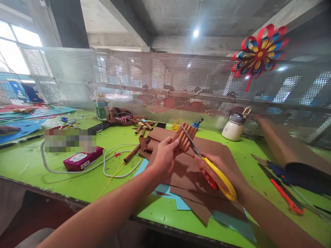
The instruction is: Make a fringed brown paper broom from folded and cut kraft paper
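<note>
My left hand (165,153) pinches a small piece of brown corrugated cardboard (184,136), raised above the table with its ridges facing me. In my right hand (207,163) is a pair of scissors (219,175) with a yellow and a red handle. One long blade lies across the cardboard's right part; whether the other blade is behind it, I cannot see. Underneath both hands lies a stack of brown cardboard sheets (219,148), with light blue paper (182,202) sticking out at its near edge.
A purple box (82,158) with a white cord (58,172) lies left. Brown paper rolls (131,154) stand behind the cord. A cream bottle (234,127), an orange-handled tool (287,198) and a large brown roll (292,144) are right. A perforated metal screen (155,79) borders the back.
</note>
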A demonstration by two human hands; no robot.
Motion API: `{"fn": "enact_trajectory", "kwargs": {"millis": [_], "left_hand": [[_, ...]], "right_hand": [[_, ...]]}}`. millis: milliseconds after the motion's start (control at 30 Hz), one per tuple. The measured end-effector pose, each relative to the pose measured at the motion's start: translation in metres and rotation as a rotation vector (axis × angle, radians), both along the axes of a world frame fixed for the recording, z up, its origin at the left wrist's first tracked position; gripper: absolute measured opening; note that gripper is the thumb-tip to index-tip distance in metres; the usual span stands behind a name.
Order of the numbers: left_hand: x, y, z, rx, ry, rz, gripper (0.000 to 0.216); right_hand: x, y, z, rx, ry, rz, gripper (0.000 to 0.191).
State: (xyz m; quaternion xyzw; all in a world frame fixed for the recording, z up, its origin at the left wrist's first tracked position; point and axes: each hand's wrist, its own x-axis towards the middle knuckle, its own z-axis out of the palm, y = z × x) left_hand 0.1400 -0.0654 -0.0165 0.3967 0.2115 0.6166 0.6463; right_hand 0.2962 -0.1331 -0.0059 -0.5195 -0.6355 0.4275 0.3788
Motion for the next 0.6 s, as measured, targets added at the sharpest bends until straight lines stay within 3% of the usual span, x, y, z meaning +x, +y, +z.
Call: {"fn": "enact_trajectory", "kwargs": {"millis": [267,600], "left_hand": [[0.000,-0.006,0.004,0.001,-0.018,-0.010,0.014],[0.000,-0.005,0.003,0.003,-0.023,-0.015,0.013]], "right_hand": [[0.003,0.004,-0.015,0.008,0.083,-0.066,0.037],[0.003,0.007,-0.018,-0.058,0.133,-0.074,0.034]]}}
